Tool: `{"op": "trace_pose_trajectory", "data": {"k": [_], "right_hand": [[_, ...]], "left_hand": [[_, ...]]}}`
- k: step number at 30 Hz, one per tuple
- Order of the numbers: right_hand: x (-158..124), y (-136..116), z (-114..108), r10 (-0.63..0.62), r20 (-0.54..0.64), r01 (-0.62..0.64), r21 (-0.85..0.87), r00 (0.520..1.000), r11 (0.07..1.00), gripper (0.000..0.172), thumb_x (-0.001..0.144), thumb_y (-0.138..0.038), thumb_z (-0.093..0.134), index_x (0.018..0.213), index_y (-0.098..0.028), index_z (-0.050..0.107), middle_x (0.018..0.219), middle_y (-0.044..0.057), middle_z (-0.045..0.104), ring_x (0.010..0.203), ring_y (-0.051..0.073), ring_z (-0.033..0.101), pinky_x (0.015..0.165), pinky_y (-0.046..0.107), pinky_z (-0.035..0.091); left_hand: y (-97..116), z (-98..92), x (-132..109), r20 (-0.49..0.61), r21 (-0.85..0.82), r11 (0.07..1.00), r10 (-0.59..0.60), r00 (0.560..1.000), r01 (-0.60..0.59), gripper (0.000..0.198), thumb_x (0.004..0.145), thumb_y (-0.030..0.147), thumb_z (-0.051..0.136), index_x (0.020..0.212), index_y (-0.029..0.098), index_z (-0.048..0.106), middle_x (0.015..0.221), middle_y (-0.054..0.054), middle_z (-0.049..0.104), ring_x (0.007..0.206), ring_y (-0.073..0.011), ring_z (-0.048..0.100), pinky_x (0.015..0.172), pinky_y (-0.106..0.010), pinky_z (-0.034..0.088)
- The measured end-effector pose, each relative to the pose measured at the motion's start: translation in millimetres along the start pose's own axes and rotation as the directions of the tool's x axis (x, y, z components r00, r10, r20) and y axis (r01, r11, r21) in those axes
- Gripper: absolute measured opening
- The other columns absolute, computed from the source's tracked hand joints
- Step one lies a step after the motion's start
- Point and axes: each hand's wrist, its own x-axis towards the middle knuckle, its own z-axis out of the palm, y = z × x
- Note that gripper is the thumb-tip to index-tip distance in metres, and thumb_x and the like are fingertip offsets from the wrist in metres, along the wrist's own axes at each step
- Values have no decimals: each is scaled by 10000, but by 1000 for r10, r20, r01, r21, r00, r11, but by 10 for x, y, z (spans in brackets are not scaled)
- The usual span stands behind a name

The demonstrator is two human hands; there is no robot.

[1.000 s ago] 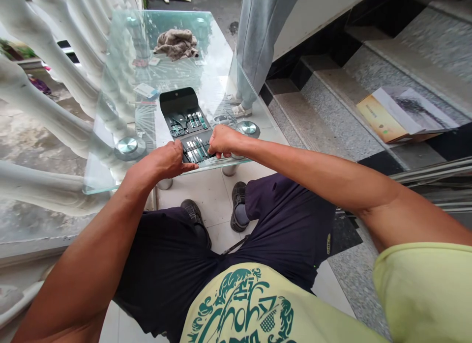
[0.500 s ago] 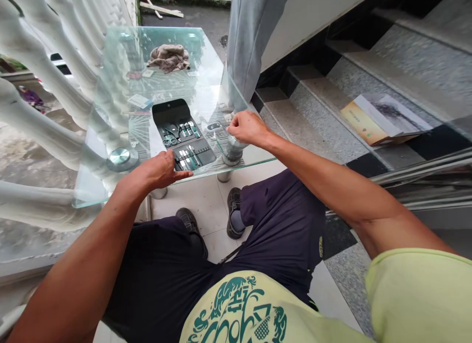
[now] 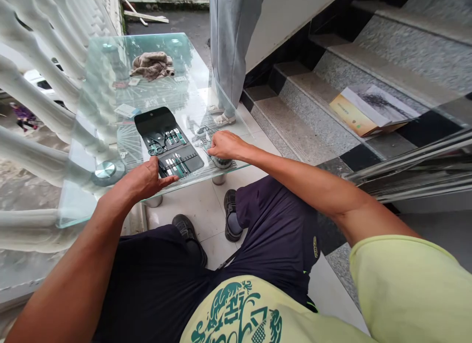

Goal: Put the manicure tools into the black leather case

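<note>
A black manicure case (image 3: 168, 158) lies unfolded on the glass table (image 3: 73, 195). Green-handled scissors (image 3: 156, 147), nail clippers (image 3: 176, 136) and several slim tools (image 3: 177, 163) sit in its loops; some loops at the right of the lower row hold nothing. My left hand (image 3: 149, 178) grips the case's near left corner, thumb stretched along the front edge. To the right of the case, my right hand (image 3: 226, 145) is closed in a pinch just above the glass. What its fingertips hold, if anything, I cannot make out. A small dark and silver item (image 3: 202, 130) lies beyond it.
A crumpled brown cloth (image 3: 153, 65) and a small white card (image 3: 127, 110) lie farther back on the table. Someone in grey trousers (image 3: 230, 48) stands past its right side. An open box (image 3: 372, 112) rests on the stairs; white balusters (image 3: 22, 97) line the left.
The view has shifted, so the scene sits farther left. My right hand has lowered and come nearer the case. My left hand keeps its place at the case's corner.
</note>
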Motion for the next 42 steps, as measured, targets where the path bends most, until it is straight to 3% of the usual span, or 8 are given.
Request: {"op": "trace_pose_trajectory", "data": {"k": [4, 8, 15, 24, 27, 30, 37, 42], "right_hand": [[48, -171, -17, 52, 8, -51, -81, 999, 995, 302, 941, -125, 721, 1201, -95, 873, 1210, 259, 852, 1162, 390, 809, 874, 356, 569], [70, -208, -58, 70, 26, -67, -117, 997, 991, 360, 929, -71, 727, 1264, -80, 857, 1262, 277, 831, 1243, 429, 783, 970, 397, 599], [96, -248, -134, 136, 80, -118, -200, 987, 973, 421, 929, -69, 754, 1343, -93, 826, 1323, 288, 820, 1292, 399, 782, 951, 349, 588], [133, -31, -132, 94, 31, -90, -110, 995, 990, 252, 925, -172, 752, 1137, -97, 865, 1193, 252, 852, 1123, 349, 814, 773, 308, 524], [164, 29, -144, 62, -16, -63, -58, 998, 996, 251, 903, -164, 740, 1104, -92, 870, 1102, 242, 856, 1021, 335, 813, 739, 322, 505], [216, 26, -125, 32, -27, -32, -32, 999, 999, 239, 893, -158, 730, 1075, -95, 873, 1051, 231, 854, 967, 325, 802, 735, 322, 501], [260, -138, -33, 23, -29, -23, 4, 999, 1000, 316, 908, -56, 674, 1158, -70, 867, 1163, 250, 852, 1055, 312, 802, 786, 291, 510], [258, -56, -33, 15, -44, -7, 174, 999, 985, 239, 857, -11, 682, 960, -91, 882, 979, 151, 865, 940, 227, 795, 780, 238, 505]], "left_hand": [[-43, 52, 31, -11, 9, 1000, 14, 1000, -14, 764, 1010, 727, 675, 1449, 107, 597, 1201, -237, 842, 1120, -450, 829, 889, -427, 597], [-37, 46, 16, 9, 43, 999, 25, 1000, -26, 734, 1047, 710, 658, 1448, 97, 612, 1225, -231, 829, 1124, -435, 818, 881, -408, 579], [51, -72, -64, 62, 51, 997, 55, 997, -58, 671, 1118, 625, 664, 1454, 48, 589, 1361, -274, 782, 1210, -403, 785, 890, -387, 540], [15, 9, -31, -15, -2, 999, 52, 999, -52, 625, 1017, 651, 734, 1417, 172, 699, 1313, -219, 824, 1187, -435, 814, 908, -406, 594], [13, 12, -27, -15, -1, 998, 58, 998, -58, 648, 1010, 650, 724, 1419, 148, 699, 1302, -240, 824, 1171, -445, 819, 890, -416, 603], [16, 7, -28, -7, 9, 998, 64, 998, -64, 661, 1015, 649, 713, 1431, 136, 687, 1324, -250, 818, 1172, -434, 820, 899, -416, 607], [11, 11, -45, -17, 22, 998, 67, 998, -67, 649, 1019, 648, 713, 1440, 155, 675, 1346, -235, 817, 1189, -420, 816, 919, -407, 608], [13, -7, -58, 0, 3, 998, 69, 998, -69, 644, 1023, 630, 723, 1456, 158, 661, 1368, -233, 810, 1207, -416, 810, 920, -402, 604]]}}
